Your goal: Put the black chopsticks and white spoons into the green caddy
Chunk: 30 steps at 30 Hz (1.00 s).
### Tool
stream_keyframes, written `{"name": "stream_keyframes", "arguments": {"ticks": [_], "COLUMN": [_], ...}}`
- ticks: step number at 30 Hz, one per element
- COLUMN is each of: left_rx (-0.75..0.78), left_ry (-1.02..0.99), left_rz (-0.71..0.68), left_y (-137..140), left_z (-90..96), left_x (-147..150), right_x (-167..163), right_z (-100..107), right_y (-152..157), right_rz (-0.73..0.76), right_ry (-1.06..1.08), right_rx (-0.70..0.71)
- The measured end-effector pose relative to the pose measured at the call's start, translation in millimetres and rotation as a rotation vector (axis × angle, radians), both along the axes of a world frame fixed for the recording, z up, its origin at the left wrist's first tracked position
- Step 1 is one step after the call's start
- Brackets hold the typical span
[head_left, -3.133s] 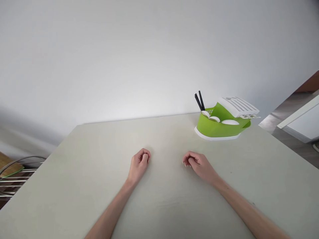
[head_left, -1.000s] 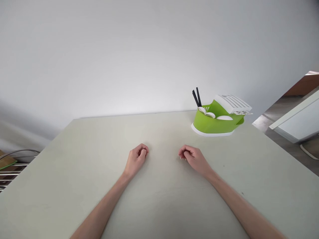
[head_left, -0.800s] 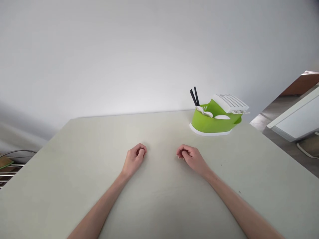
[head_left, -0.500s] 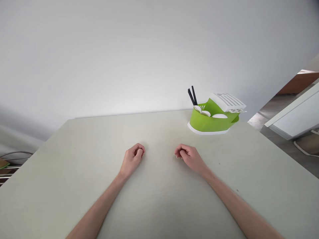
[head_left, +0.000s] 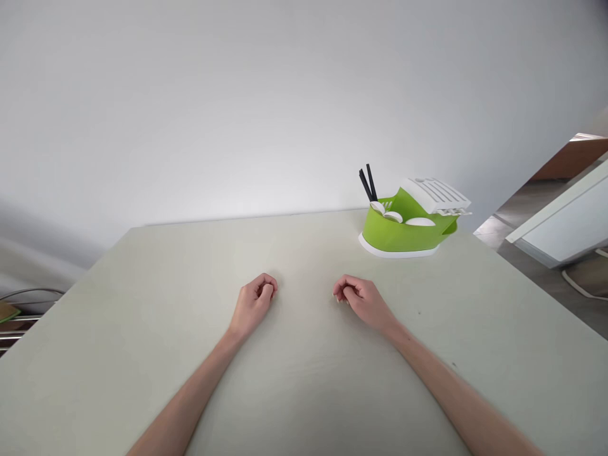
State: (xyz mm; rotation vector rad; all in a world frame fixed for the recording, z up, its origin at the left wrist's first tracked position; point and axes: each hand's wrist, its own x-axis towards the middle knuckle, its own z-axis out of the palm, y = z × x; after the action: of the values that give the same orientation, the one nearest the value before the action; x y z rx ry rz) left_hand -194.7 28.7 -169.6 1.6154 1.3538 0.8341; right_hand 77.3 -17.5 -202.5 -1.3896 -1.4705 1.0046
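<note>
My left hand [head_left: 253, 305] rests on the pale table [head_left: 304, 361], its fingers curled in and nothing seen in them. Across from it, my right hand [head_left: 365, 301] also lies on the tabletop with loosely curled fingers and holds nothing visible. A gap of bare tabletop separates the two. Beyond my right hand, not touched, stands a green utensil holder [head_left: 396, 238] on a white base. Dark chopsticks [head_left: 368, 183] stick up from its left end. White rounded pieces, like spoon heads [head_left: 393, 216], show over its rim. A white slotted top [head_left: 437, 195] covers its right part.
A plain wall [head_left: 266, 114] borders the table's back edge. Past the right edge are a white cabinet-like piece [head_left: 565, 218] and a dark floor. Metal bars [head_left: 21, 326] and a green-edged item [head_left: 8, 311] show low on the left.
</note>
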Motion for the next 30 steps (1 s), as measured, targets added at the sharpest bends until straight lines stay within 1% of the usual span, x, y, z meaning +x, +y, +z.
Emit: {"name": "stream_keyframes", "arguments": {"ticks": [30], "left_rx": [0.023], "left_ry": [0.023], "left_rz": [-0.002], "left_y": [-0.3], "left_z": [1.5], "left_x": [1.3], "right_x": [-1.5], "right_z": [1.7], "right_y": [-0.4], "right_rz": [-0.003], "right_ry": [-0.014], "right_rx": [-0.010]}}
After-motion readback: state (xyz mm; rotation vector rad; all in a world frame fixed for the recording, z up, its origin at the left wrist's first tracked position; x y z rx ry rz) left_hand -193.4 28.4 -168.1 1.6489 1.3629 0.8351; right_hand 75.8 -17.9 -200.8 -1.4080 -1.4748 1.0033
